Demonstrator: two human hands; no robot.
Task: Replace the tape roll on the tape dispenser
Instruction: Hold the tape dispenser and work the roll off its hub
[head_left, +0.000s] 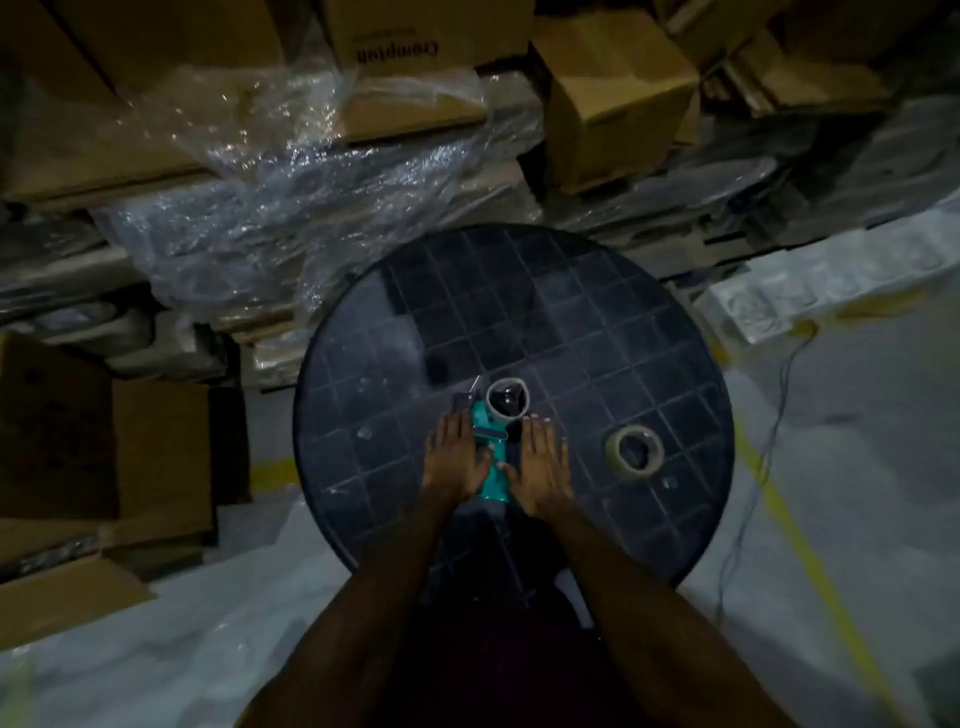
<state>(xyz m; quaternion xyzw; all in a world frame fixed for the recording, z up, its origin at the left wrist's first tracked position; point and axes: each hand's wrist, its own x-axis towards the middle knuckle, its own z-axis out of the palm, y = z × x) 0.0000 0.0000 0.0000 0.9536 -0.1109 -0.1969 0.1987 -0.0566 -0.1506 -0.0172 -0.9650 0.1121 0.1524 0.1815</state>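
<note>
My left hand (457, 457) and right hand (540, 467) lie flat, fingers straight, flanking the teal plastic tape dispenser (491, 457) on the round dark grid-patterned tabletop (571, 312); its nearly bare cardboard core (507, 399) sits at twelve o'clock, the glossy clear tape roll (635, 449) at three

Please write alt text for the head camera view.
Two hands, left hand and right hand, rest flat beside a teal plastic tape dispenser on a round dark gridded table; a tan tape roll lies to the right.
</note>
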